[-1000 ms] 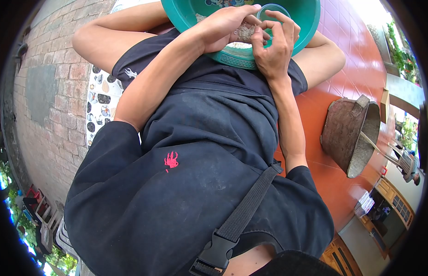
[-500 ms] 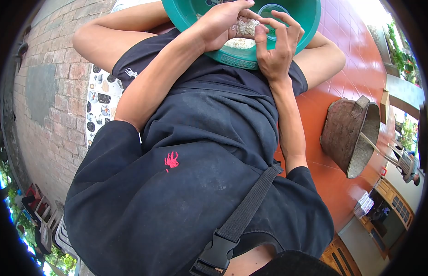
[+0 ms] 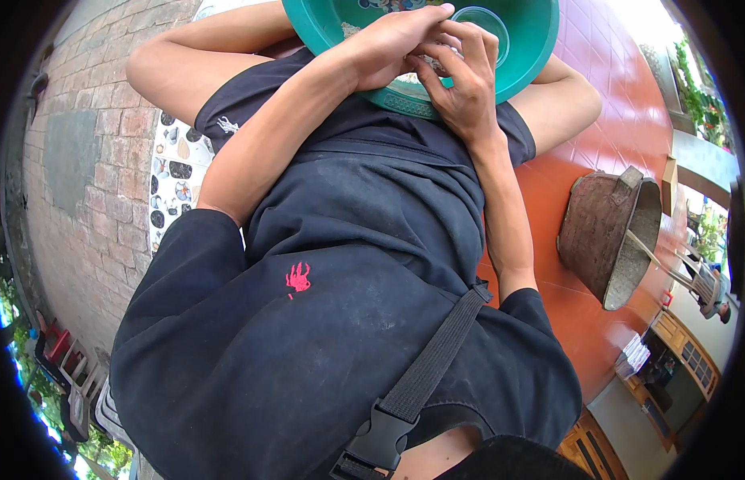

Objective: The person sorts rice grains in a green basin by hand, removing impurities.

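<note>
Frankly, with the green basin (image 3: 540, 32) at twelve o'clock on the lap, I fear a spill: the left hand (image 3: 388, 44) is curled shut, the right hand (image 3: 464, 84) has its fingers (image 3: 460, 48) bent against it, their contents are hidden, and grain (image 3: 406, 78) could slip past the rim onto the floor (image 3: 596, 128).

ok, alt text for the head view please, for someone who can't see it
Seen from above, a person in a dark shirt presses their left hand and right hand together over a green basin that holds pale grain and a small clear cup. A rusty metal bucket sits on the orange tiled floor at the person's right.
</note>
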### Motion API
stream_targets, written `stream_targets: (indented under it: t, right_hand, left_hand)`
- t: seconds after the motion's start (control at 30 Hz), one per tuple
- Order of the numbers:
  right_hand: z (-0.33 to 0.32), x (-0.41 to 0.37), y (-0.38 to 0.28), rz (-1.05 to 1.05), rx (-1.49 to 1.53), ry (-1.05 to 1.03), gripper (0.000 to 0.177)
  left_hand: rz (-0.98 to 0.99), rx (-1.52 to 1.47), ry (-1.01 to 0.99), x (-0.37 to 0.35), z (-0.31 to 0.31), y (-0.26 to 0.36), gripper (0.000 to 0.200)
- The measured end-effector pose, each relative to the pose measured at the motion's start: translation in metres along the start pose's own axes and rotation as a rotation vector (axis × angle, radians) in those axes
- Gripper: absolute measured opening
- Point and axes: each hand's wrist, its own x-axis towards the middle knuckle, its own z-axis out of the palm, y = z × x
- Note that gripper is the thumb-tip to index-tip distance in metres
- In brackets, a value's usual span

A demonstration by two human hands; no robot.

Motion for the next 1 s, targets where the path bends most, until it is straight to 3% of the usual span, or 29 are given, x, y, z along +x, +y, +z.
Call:
stream_targets:
  t: [0.1, 0.17, 0.2, 0.27, 0.3, 0.37, 0.4, 0.57, 0.67, 1.0]
  right_hand:
    - [0.001, 0.0, 0.002, -0.006, -0.002, 0.003, 0.021]
    - [0.001, 0.0, 0.002, -0.005, 0.003, 0.025, 0.016]
    - [0.001, 0.0, 0.002, -0.005, 0.003, 0.025, 0.016]
    - [-0.002, -0.001, 0.004, 0.067, 0.034, 0.141, 0.012]
    - [-0.003, -0.002, 0.008, 0.065, 0.034, 0.141, 0.012]
    - [-0.003, -0.008, 0.019, 0.364, -0.058, 0.397, 0.016]
    - [-0.002, -0.007, 0.022, 0.434, -0.033, 0.428, 0.021]
    - [0.0, -0.007, 0.018, 0.41, -0.047, 0.391, 0.033]
    - [0.003, -0.005, 0.015, 0.36, -0.207, 0.209, 0.053]
    - [0.001, -0.005, 0.017, 0.224, -0.063, 0.167, 0.045]
  left_hand:
    - [-0.034, 0.03, 0.075, -0.004, 0.005, 0.001, 0.044]
    - [0.311, 0.285, -0.093, -0.008, 0.0, -0.005, 0.048]
    - [0.311, 0.285, -0.093, -0.004, 0.0, -0.004, 0.048]
    - [-0.027, -0.018, 0.11, 0.004, 0.001, 0.003, 0.052]
    - [-0.025, -0.018, 0.11, 0.003, 0.001, 0.005, 0.052]
    - [-0.029, -0.089, 0.122, 0.0, 0.002, 0.007, 0.055]
    - [-0.035, -0.153, 0.098, 0.001, 0.0, 0.008, 0.054]
    - [-0.002, -0.173, 0.105, 0.007, -0.007, 0.003, 0.054]
    - [0.009, -0.129, 0.149, 0.004, 0.001, 0.008, 0.053]
    - [0.012, -0.051, 0.206, -0.002, 0.008, 0.013, 0.052]
